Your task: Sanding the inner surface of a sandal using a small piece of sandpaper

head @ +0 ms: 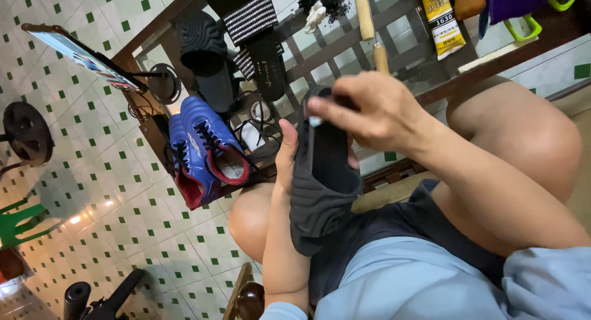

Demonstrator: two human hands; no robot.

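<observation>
Matt ribbed rubber slipper [320, 190] (black); glossy blue boots [203, 149]; glass tbl [345, 46].

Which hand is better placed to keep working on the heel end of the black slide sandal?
Probably the right hand: its fingertips pinch something small and pale at the top end of the black slide sandal. The left hand is busy gripping the sandal's side.
</observation>
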